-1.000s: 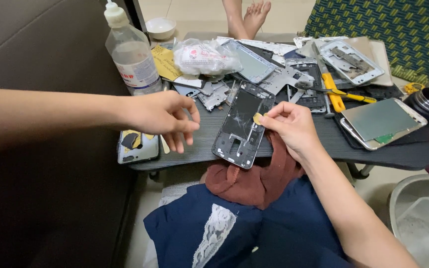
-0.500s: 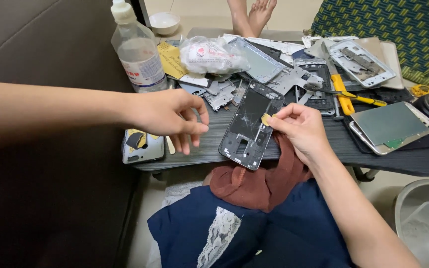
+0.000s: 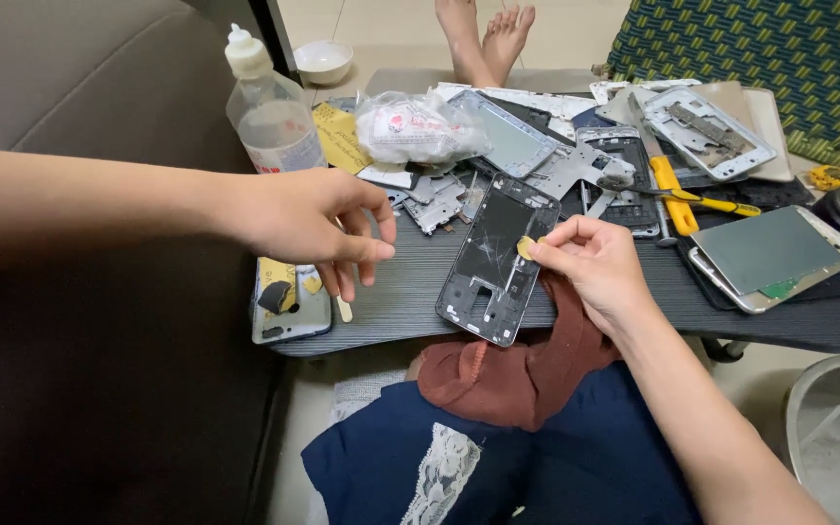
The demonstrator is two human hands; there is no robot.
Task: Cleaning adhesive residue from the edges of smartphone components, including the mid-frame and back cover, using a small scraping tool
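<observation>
Right hand (image 3: 595, 267) pinches a small yellow pick (image 3: 526, 248) against the edge of a dark, cracked phone frame (image 3: 491, 261) lying on the grey table (image 3: 410, 292). Left hand (image 3: 313, 219) hovers just beside it, fingers loosely curled, holding nothing visible.

A low desk (image 3: 410, 292) of dark grey wood-grain carries a cracked black phone frame (image 3: 494, 261) lying between the two sets of fingers. Below the left fingers (image 3: 367, 255) lies a silver phone back with yellow patches (image 3: 287, 301). Well beyond the right fingers (image 3: 548, 251) rest a clear plastic bottle (image 3: 269, 117), yellow-handled pliers (image 3: 682, 194) and a silver phone with a grey screen (image 3: 772, 255).
</observation>
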